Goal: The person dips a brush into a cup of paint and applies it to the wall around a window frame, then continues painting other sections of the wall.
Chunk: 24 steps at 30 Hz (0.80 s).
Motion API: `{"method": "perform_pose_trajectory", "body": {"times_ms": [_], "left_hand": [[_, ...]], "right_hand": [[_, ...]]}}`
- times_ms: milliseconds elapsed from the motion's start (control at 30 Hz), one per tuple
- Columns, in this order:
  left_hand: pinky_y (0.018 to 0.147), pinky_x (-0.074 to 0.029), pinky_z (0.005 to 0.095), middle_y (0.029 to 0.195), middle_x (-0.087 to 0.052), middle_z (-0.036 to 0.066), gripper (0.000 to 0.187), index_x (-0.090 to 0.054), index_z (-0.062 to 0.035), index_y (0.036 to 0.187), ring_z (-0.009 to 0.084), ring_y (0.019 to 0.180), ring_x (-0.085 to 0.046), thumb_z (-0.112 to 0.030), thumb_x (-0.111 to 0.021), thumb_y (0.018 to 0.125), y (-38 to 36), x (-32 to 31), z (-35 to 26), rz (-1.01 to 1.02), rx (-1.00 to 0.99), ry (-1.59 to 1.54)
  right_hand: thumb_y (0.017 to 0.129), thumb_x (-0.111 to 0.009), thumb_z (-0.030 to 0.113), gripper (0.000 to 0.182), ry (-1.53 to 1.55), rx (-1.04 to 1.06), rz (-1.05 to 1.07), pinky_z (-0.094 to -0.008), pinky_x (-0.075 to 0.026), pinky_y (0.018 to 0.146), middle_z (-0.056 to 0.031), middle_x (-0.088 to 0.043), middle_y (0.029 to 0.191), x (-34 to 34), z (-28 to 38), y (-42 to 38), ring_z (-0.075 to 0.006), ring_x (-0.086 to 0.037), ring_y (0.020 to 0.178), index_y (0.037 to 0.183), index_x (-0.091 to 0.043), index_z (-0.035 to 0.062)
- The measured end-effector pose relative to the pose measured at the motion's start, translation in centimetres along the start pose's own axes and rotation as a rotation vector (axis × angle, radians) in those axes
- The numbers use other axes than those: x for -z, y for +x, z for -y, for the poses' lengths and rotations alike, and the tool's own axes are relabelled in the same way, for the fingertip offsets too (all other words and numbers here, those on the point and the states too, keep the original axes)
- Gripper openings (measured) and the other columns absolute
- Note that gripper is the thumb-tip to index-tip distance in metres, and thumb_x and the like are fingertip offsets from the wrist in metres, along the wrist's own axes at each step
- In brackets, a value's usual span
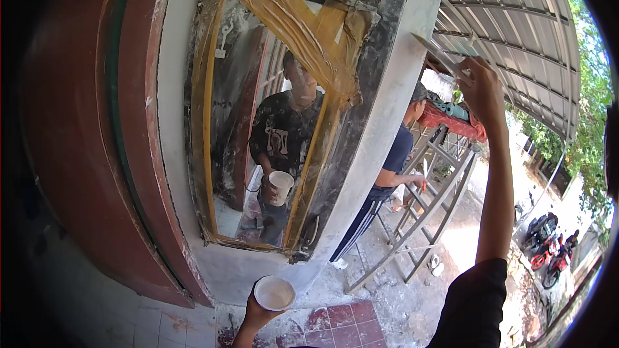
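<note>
My right hand is raised at the upper right, closed around the handle of a putty knife. The blade's tip is at the edge of the pale wall. Low in the view, my left hand holds a round tub with whitish paste inside. Between them, a window or mirror pane in a dusty frame shows a person's reflection with a bucket. Crumpled yellow-brown tape or film covers its upper part.
Beyond the wall's edge, a person in dark clothes stands beside a metal trestle. A red bundle lies on top of it. Motorcycles are parked at the right. A brown-red door frame rises at the left.
</note>
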<state>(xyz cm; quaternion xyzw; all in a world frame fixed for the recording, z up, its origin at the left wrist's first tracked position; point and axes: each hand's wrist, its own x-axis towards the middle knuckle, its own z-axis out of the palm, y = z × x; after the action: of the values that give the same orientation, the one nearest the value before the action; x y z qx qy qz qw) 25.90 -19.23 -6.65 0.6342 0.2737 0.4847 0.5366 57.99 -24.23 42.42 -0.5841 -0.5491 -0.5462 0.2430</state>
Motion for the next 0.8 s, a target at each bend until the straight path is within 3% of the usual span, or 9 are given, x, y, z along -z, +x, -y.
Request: {"method": "perform_pose_trajectory", "body": {"times_ms": [133, 200, 333, 500, 533, 567, 633, 667, 800], "left_hand": [[0.089, -0.046, 0.0341, 0.110, -0.058, 0.009, 0.077, -0.048, -0.0040, 0.117, 0.0193, 0.101, -0.056, -0.012, -0.088, 0.051, -0.2, 0.3, -0.1, -0.019, 0.010, -0.028], [0.089, -0.045, 0.0339, 0.110, -0.058, 0.009, 0.078, -0.048, -0.0037, 0.117, 0.0193, 0.102, -0.056, -0.011, -0.088, 0.051, -0.4, 0.7, -0.2, -0.011, 0.033, -0.014], [0.089, -0.045, 0.0338, 0.111, -0.058, 0.009, 0.078, -0.047, -0.0036, 0.117, 0.0193, 0.102, -0.056, -0.009, -0.088, 0.050, -0.7, 1.1, -1.3, -0.044, 0.037, 0.006], [0.089, -0.045, 0.0342, 0.111, -0.058, 0.010, 0.078, -0.048, -0.0032, 0.117, 0.0197, 0.102, -0.056, -0.008, -0.088, 0.050, -0.8, 1.4, -2.0, -0.053, 0.050, -0.006], [0.089, -0.045, 0.0342, 0.111, -0.058, 0.010, 0.078, -0.048, -0.0032, 0.117, 0.0197, 0.102, -0.056, -0.008, -0.088, 0.050, -0.7, 1.5, -1.8, -0.050, 0.046, -0.003], [0.089, -0.045, 0.0347, 0.110, -0.058, 0.009, 0.078, -0.048, -0.0035, 0.116, 0.0197, 0.101, -0.056, -0.008, -0.088, 0.049, -0.8, 1.6, -1.3, -0.063, 0.051, -0.001], [0.089, -0.045, 0.0351, 0.109, -0.059, 0.009, 0.078, -0.048, -0.0039, 0.115, 0.0196, 0.101, -0.057, -0.008, -0.088, 0.048, -0.9, 2.0, 0.0, -0.075, 0.052, 0.004], [0.089, -0.045, 0.0353, 0.109, -0.059, 0.010, 0.078, -0.048, -0.0032, 0.115, 0.0206, 0.100, -0.057, -0.009, -0.088, 0.048, -1.1, 2.3, 0.8, -0.090, 0.052, 0.011], [0.089, -0.045, 0.0358, 0.108, -0.059, 0.012, 0.078, -0.049, -0.0025, 0.114, 0.0221, 0.100, -0.057, -0.011, -0.089, 0.048, -0.6, 2.9, 1.5, -0.143, 0.045, 0.049]], "right_hand": [[0.074, -0.068, 0.012, 0.024, 0.043, -0.107, -0.089, -0.0341, -0.045, 0.058, -0.0108, -0.059, 0.069, 2.5, -1.3, 0.9, -0.0229, -0.063, 0.065, 0.097, -0.064, 0.0079], [0.077, -0.070, 0.021, 0.029, 0.263, -0.416, -0.128, -0.0274, -0.044, 0.053, -0.0078, -0.060, 0.064, 2.4, -1.9, 2.1, -0.0132, -0.060, 0.057, 0.103, -0.065, 0.0097], [0.079, -0.068, 0.027, 0.034, 0.649, -0.566, -0.305, -0.0219, -0.040, 0.048, -0.0038, -0.061, 0.067, -2.2, -3.1, 4.1, -0.0064, -0.053, 0.052, 0.106, -0.065, 0.0077], [0.077, -0.066, 0.030, 0.033, 0.545, -0.528, -0.501, -0.0340, -0.043, 0.064, -0.0065, -0.056, 0.062, -8.6, -2.0, 6.6, -0.0154, -0.052, 0.058, 0.100, -0.065, 0.0065], [0.076, -0.066, 0.030, 0.030, 0.659, -0.576, -0.449, -0.0348, -0.043, 0.063, -0.0086, -0.055, 0.063, -9.5, -1.6, 6.8, -0.0172, -0.052, 0.060, 0.096, -0.064, 0.0068], [0.081, -0.064, 0.028, 0.026, 0.500, -0.511, -0.535, -0.0303, -0.044, 0.063, -0.0076, -0.060, 0.070, -10.8, -1.5, 7.1, -0.0127, -0.055, 0.063, 0.094, -0.062, 0.0047], [0.078, -0.063, 0.030, 0.027, 0.510, -0.558, -0.543, -0.0382, -0.044, 0.066, -0.0171, -0.058, 0.066, -12.5, -0.6, 7.1, -0.0306, -0.055, 0.061, 0.089, -0.062, 0.0062], [0.081, -0.060, 0.030, 0.025, 0.415, -0.482, -0.607, -0.0441, -0.045, 0.066, -0.0228, -0.061, 0.073, -13.1, 0.1, 6.7, -0.0396, -0.060, 0.070, 0.092, -0.058, 0.0079], [0.087, -0.052, 0.027, 0.018, 0.226, -0.441, -0.546, -0.0516, -0.045, 0.061, -0.0249, -0.063, 0.075, -13.5, 2.6, 5.5, -0.0459, -0.060, 0.075, 0.096, -0.049, 0.0123]]}}
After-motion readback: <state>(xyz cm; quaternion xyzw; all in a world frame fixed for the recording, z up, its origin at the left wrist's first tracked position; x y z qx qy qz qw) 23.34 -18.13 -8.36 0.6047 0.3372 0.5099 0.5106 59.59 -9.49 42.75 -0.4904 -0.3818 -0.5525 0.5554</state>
